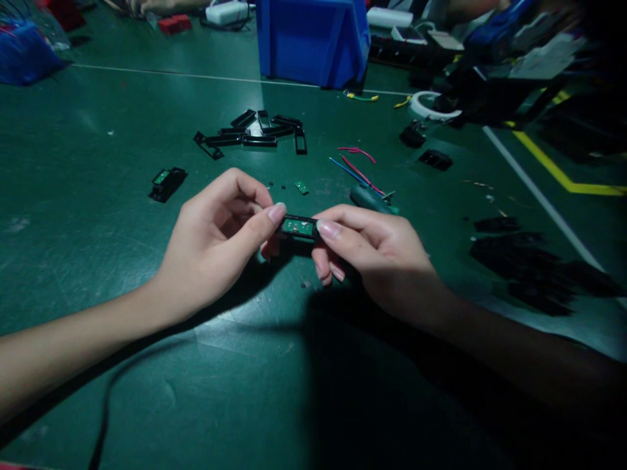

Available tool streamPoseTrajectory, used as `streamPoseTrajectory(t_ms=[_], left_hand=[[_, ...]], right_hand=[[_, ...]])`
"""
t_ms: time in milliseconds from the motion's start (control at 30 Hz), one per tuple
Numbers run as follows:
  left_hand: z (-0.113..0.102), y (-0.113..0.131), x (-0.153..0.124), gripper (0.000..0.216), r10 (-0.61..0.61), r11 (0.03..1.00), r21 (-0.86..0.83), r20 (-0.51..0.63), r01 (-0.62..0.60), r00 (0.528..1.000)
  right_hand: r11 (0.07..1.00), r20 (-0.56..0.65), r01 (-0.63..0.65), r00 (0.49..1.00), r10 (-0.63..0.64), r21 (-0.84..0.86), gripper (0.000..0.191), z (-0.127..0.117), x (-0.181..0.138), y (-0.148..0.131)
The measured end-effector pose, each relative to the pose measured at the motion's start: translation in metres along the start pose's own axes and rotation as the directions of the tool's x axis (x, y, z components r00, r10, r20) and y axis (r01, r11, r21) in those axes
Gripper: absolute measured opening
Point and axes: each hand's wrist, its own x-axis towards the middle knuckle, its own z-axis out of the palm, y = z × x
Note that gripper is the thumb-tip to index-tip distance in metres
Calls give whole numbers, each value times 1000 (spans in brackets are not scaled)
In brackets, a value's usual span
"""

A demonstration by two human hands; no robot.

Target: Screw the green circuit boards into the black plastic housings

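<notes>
Between my two hands is a small black plastic housing with a green circuit board [298, 226] set in it, held just above the table. My left hand [220, 241] pinches its left end between thumb and fingers. At the right end, my right hand [377, 251] grips it the same way, thumb on top. Just beyond lies a loose little green circuit board [302, 188]. A similar black housing with a green board [167, 183] rests to the left. Behind my right hand is a dark green cylindrical tool handle [369, 198], partly hidden.
Several black rectangular frames [259, 140] lie farther back. Red and blue wires [360, 173] are by the tool handle. A blue bin [313, 46] stands at the back. Black parts [529, 261] are heaped at right, near a white ring [435, 106]. A black cable [105, 411] crosses the front left.
</notes>
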Motion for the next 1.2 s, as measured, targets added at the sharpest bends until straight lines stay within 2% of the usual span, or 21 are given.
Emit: streamPoseTrajectory(t_ms=[200,400,667,833,1200], left_hand=[[0,1,1,22,-54,999,3,97,54,994],[-1,5,2,44,-79,994,90,219,61,973],[-3,4,0,43,-88,992,108,234,64,968],[-4,5,1,43,-77,986,165,266,33,961],[-5,4,-1,47,-97,990,132,331,55,939]], right_hand=[[999,18,21,1000,-21,25,24,-2,-1,2],[1000,19,23,1000,-23,12,27,-4,-1,2],[998,59,23,998,-19,-67,53,-4,-1,-1],[991,53,41,998,-35,-125,56,-4,-2,1],[989,56,33,998,-25,-147,56,-4,-2,1]])
